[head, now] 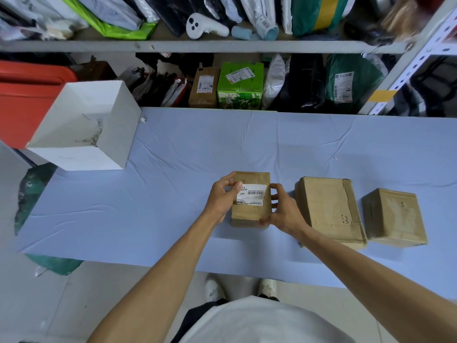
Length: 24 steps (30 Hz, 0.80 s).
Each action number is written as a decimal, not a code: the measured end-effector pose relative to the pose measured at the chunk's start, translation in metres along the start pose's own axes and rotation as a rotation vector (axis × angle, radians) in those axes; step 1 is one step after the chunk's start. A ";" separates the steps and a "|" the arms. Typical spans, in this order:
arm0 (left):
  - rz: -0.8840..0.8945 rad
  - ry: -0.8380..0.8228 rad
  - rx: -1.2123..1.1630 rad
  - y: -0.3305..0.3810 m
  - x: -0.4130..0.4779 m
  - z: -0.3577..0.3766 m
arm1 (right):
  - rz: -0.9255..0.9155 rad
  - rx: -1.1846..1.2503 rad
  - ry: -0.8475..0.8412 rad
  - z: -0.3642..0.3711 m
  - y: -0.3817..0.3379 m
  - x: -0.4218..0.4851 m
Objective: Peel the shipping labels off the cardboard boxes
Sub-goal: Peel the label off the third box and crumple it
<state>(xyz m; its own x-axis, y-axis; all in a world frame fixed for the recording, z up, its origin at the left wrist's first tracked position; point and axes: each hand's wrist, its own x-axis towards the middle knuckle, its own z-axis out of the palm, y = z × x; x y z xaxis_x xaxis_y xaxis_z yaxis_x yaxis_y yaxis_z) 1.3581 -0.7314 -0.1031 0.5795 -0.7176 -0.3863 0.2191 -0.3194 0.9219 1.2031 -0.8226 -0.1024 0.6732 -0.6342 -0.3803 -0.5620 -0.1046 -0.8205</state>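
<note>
Cardboard box [248, 216] on wrinkled blue cloth [173, 206]; parcel shelves [197, 47] behind.

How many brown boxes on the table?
3: labelled box between left hand and right hand; bigger box right of it; small box far right.

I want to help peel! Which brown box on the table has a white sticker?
The leftmost box, held by the left hand and right hand: a white barcode label sits on top. The middle box and right box show bare cardboard.
</note>
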 end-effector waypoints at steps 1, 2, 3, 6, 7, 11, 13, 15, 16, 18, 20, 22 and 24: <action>0.000 -0.005 0.015 0.000 0.000 0.000 | 0.001 -0.005 -0.001 0.000 0.000 0.000; 0.000 -0.008 0.025 0.000 0.000 0.000 | 0.002 -0.005 -0.002 0.000 0.000 0.000; 0.000 -0.008 0.037 0.000 -0.001 0.000 | 0.004 -0.003 -0.004 0.000 0.001 0.001; 0.017 -0.012 0.061 0.001 -0.002 0.001 | 0.009 -0.006 -0.011 0.000 0.001 0.001; 0.022 -0.012 0.066 0.001 -0.002 0.001 | 0.008 -0.005 -0.009 0.000 0.002 0.001; 0.020 -0.022 0.071 0.003 -0.002 0.000 | 0.003 -0.007 -0.010 0.000 0.001 0.001; 0.022 -0.024 0.057 0.002 -0.001 0.001 | 0.007 -0.004 -0.007 -0.001 0.001 0.001; 0.023 -0.023 0.053 0.001 -0.001 0.000 | 0.010 -0.002 -0.007 0.000 0.001 0.001; 0.023 -0.021 0.049 0.001 0.000 0.000 | 0.009 -0.003 -0.008 0.000 0.001 0.000; 0.012 -0.012 0.032 0.000 0.001 0.000 | 0.007 -0.005 -0.009 -0.001 0.001 0.000; 0.001 -0.011 0.016 0.001 0.002 0.001 | 0.007 -0.001 -0.011 -0.001 0.001 0.000; 0.001 -0.015 0.013 0.001 0.002 0.001 | 0.006 0.001 -0.014 -0.002 0.001 0.000; -0.008 -0.017 0.008 0.002 0.001 0.001 | 0.003 -0.005 -0.014 -0.002 0.001 0.000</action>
<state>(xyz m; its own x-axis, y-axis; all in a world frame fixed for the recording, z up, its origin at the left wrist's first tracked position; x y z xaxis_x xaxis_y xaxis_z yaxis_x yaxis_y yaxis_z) 1.3584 -0.7335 -0.1014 0.5643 -0.7252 -0.3946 0.2178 -0.3304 0.9184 1.2020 -0.8243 -0.1023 0.6781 -0.6236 -0.3891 -0.5666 -0.1063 -0.8171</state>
